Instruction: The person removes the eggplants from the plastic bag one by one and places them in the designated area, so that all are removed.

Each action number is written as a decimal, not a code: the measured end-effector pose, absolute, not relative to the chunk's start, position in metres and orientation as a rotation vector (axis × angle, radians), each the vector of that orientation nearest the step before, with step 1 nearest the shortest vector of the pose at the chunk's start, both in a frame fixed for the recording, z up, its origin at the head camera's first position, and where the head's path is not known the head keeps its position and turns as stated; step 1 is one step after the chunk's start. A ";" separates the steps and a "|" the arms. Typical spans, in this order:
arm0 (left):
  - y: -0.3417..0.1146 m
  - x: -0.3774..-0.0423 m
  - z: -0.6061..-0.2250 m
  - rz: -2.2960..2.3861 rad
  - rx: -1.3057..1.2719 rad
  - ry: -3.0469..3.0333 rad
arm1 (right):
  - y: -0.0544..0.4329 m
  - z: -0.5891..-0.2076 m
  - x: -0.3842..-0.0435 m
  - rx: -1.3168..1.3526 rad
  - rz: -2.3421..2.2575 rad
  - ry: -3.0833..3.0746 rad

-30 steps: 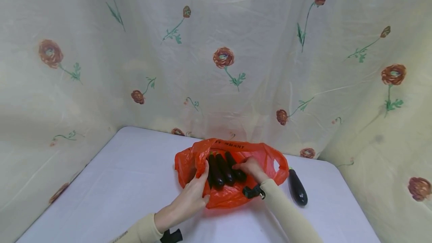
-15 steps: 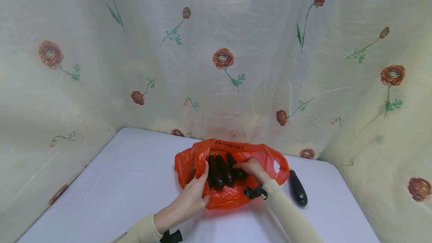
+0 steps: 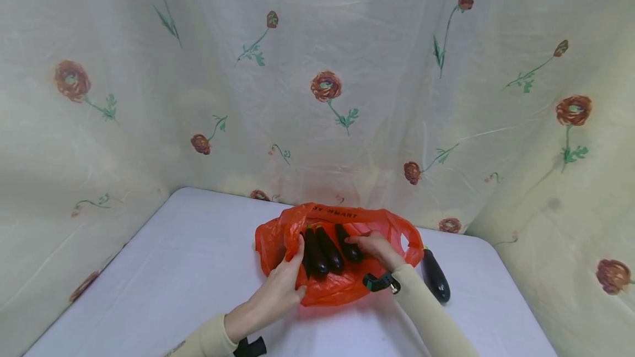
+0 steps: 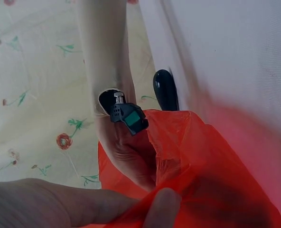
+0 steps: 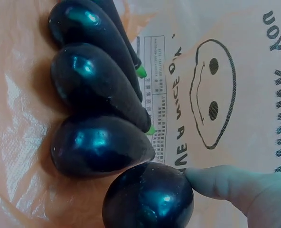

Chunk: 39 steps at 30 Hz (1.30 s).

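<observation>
A red plastic bag (image 3: 337, 293) lies on its side on the table, its mouth towards me. My left hand (image 3: 279, 292) pinches the bag's left edge; in the left wrist view its thumb (image 4: 164, 208) presses the red film. Inside the bag, several dark eggplants (image 5: 100, 145) lie side by side. Reaching in from the right, my right hand (image 3: 378, 248) holds the rightmost eggplant (image 5: 147, 199) in the bag, thumb against its side; the other fingers are hidden. Another eggplant (image 3: 435, 277) lies outside, just right of the bag.
The white table (image 3: 198, 247) extends around the bag. A plastic curtain with flowers (image 3: 326, 86) hangs behind and along both sides. Black wrist cameras are strapped to both forearms. Printing and a smiling face (image 5: 212, 92) show on the bag's inside.
My right hand has shifted slightly right, and the eggplant it holds has moved a little away from its neighbours. The left hand keeps its grip on the bag's edge.
</observation>
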<state>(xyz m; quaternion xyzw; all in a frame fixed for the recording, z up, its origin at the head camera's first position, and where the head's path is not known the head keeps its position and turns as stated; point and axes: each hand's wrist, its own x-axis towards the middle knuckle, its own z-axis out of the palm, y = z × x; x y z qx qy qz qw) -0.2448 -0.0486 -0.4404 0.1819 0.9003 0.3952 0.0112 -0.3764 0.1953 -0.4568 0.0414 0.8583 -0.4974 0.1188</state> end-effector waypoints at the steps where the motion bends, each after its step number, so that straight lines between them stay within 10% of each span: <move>1: -0.049 -0.245 -0.440 1.233 0.569 2.811 | 0.196 -0.456 -0.376 0.113 -1.463 2.502; 39: -0.053 -0.246 -0.435 1.244 0.544 2.814 | 0.212 -0.437 -0.347 -0.030 -1.691 2.170</move>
